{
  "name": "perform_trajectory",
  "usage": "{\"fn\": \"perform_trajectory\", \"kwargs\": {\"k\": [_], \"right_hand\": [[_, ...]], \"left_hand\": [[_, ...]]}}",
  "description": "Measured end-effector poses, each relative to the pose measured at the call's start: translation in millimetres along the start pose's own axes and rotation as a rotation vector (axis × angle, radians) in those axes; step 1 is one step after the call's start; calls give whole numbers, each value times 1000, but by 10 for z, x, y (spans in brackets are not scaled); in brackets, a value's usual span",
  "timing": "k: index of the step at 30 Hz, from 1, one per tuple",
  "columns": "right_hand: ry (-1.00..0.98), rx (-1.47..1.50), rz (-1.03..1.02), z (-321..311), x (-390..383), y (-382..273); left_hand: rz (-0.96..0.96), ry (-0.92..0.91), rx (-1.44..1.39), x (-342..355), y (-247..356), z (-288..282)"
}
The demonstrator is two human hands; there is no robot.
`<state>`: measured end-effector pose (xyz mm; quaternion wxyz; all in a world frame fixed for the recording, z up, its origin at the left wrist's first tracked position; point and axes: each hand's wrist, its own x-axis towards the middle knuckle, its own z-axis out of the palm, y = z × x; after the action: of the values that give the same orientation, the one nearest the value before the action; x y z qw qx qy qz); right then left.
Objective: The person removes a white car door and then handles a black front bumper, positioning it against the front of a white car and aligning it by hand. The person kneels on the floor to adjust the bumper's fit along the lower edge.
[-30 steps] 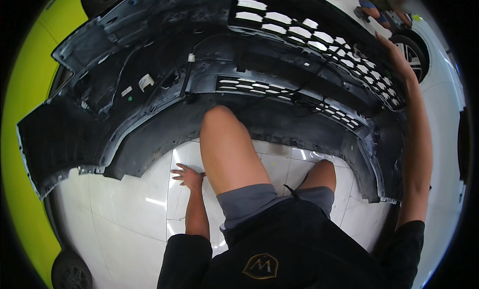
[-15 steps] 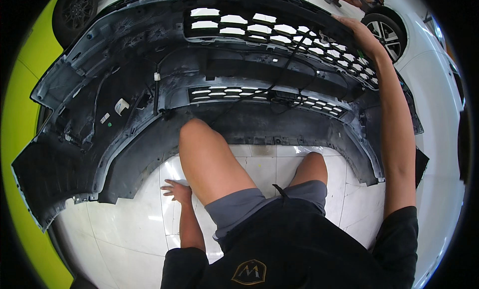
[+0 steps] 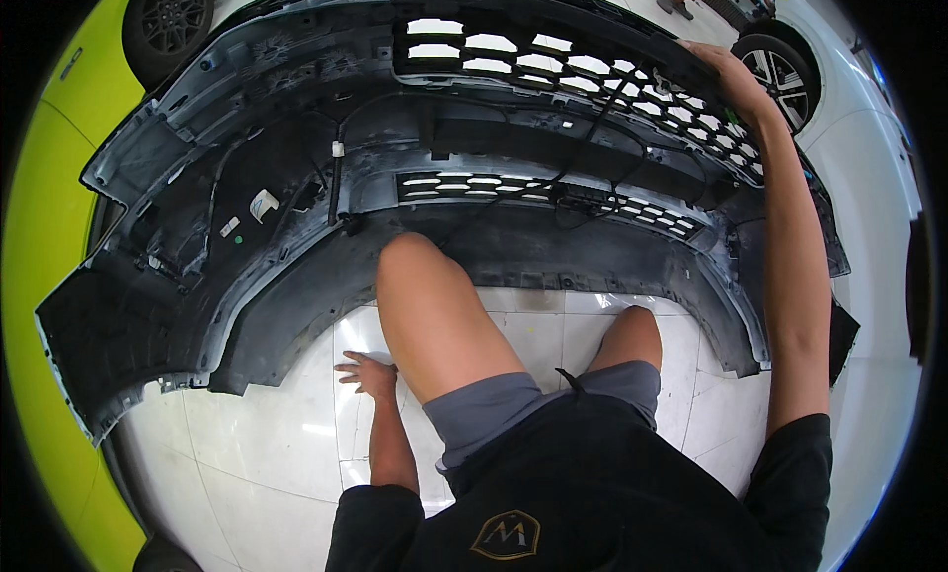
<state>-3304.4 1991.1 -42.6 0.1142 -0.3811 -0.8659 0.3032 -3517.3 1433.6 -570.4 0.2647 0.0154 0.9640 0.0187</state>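
A large black car bumper (image 3: pixel 326 266) stands before my knees with its inner side facing me. It has a honeycomb grille (image 3: pixel 494 55) at the top and a narrower mesh opening lower down. At the bumper's upper right edge, my right hand (image 3: pixel 736 81) is closed over the rim, its fingertips partly hidden. My left hand (image 3: pixel 369 374) is low beside my left thigh, fingers spread and nothing in it. It seems to rest on the white tiled floor (image 3: pixel 267 463), though contact is hard to make out. A dark cable (image 3: pixel 591 137) hangs across the bumper's inner side.
A yellow-green car (image 3: pixel 44 206) with a dark wheel (image 3: pixel 168 24) stands along the left. On the right is a white car (image 3: pixel 869 246), its wheel (image 3: pixel 775 78) close to my right forearm. Part of another person's leg and shoe (image 3: pixel 676 1) shows at the top right.
The whole view has shifted slightly, so the bumper and both hands appear a little farther right. My right hand stays on the bumper's edge, and my left hand keeps its spread fingers.
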Motion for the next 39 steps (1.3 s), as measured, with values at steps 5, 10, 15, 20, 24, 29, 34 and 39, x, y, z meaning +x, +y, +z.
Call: {"fn": "perform_trajectory", "kwargs": {"k": [5,10,15,20,24,29,34,39], "right_hand": [[11,21,-9,55,-10,-18],[55,-140,-84,1,-3,93],[70,-436,-188,58,-43,5],[-66,213,81,-63,74,138],[3,113,90,-9,90,80],[-89,142,33,-21,87,68],[-13,-232,-165,17,101,171],[-138,-55,-182,-105,176,305]], "left_hand": [[-9,4,-10,-44,11,-44],[-7,9,13,-80,55,-86],[-22,-1,-2,-73,17,-124],[31,-46,7,-97,32,-151],[22,-16,-13,-89,1,-128],[5,16,13,-101,28,-154],[-55,3,-34,-122,8,-256],[-23,-25,-57,-209,47,-368]]}}
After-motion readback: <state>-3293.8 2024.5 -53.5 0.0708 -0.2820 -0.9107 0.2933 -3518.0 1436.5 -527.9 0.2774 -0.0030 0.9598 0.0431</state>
